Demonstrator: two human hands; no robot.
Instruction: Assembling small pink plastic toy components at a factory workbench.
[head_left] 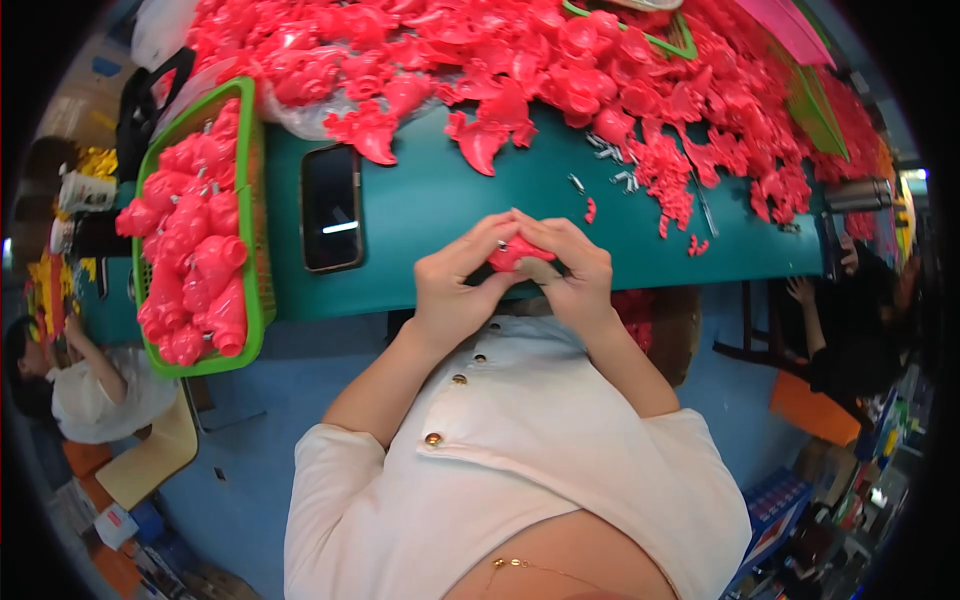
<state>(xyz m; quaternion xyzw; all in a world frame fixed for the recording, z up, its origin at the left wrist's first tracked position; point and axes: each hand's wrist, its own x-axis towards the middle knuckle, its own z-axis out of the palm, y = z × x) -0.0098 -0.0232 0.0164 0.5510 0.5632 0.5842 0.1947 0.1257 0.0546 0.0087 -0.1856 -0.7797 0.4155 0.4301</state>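
Green tabletop behind, left and right fingers grip a partly hidden red piece

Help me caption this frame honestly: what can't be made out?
In the head view:
Red piece: full shape hidden by the left hand and right hand.
Small metal parts: too small for detail.
Topmost green basket: cut off by the top edge.
Brown box: partly hidden by the right forearm.

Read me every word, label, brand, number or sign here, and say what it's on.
None I can read out.
White cup: marks too small to read.
Blue box: print too blurred to read.
Phone: dark screen, no text visible.
Red piece in left hand and right hand: no lettering visible.
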